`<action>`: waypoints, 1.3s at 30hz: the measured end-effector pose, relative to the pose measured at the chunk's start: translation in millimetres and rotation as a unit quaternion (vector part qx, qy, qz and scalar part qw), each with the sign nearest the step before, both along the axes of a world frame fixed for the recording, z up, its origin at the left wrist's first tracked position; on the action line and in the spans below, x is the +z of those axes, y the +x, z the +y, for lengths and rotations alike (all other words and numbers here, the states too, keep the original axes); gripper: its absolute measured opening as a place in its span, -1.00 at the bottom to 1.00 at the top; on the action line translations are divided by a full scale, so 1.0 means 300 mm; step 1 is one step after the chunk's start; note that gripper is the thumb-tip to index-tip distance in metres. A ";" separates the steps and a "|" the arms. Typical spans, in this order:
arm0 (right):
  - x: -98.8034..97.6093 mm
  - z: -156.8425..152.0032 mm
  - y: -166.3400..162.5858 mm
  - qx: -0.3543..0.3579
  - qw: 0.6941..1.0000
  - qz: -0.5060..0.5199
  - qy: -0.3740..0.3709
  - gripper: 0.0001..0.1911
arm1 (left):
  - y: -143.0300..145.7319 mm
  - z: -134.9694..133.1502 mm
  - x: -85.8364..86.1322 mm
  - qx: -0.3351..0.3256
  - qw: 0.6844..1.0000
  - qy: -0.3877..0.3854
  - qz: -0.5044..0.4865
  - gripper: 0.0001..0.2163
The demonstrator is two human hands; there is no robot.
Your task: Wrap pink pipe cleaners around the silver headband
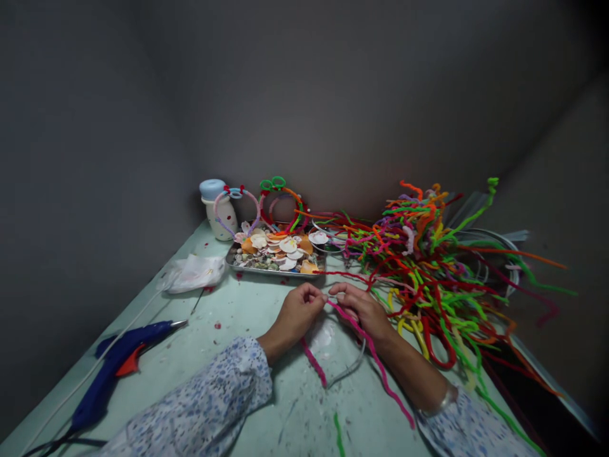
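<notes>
Our left hand (304, 311) has thumb and finger pinched together on a pink pipe cleaner (371, 348) and the far edge of a white hoop (354, 368). Our right hand (366, 312) bends its fingers just beside it, against the hoop; we cannot tell whether they close on it. Pink covers the hoop's near left side, its right side is bare, and a loose end runs down beside our right wrist. Beneath lies a pale green, speckled table (214, 349). We see a glue gun (117, 371) and plastic bag (197, 273) at left, a tray (280, 273) of shells (285, 244) beyond our hands, a heap of coloured pipe cleaners (423, 254) at right, and dark grey walls (304, 95) around
</notes>
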State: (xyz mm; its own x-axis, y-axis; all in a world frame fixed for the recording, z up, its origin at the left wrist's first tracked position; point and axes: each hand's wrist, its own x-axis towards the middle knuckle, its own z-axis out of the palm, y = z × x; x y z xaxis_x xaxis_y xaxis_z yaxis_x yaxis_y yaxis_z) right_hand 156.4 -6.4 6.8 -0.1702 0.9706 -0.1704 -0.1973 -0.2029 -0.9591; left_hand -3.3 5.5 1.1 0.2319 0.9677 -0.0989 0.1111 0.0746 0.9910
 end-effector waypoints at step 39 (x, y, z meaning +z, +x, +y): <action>0.020 -0.014 -0.009 -0.007 0.999 -0.030 0.012 -0.79 | -0.006 -0.030 0.024 0.031 0.981 0.156 0.108 -0.89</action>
State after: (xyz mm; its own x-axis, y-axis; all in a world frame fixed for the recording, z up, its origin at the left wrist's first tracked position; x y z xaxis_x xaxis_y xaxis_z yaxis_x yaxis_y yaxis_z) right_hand 153.6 -10.5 12.9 -0.1461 0.9769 -0.1558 -0.1420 -0.1766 -0.9740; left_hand -5.1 -3.6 8.2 0.1778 0.9703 0.1638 0.3257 -0.2151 0.9207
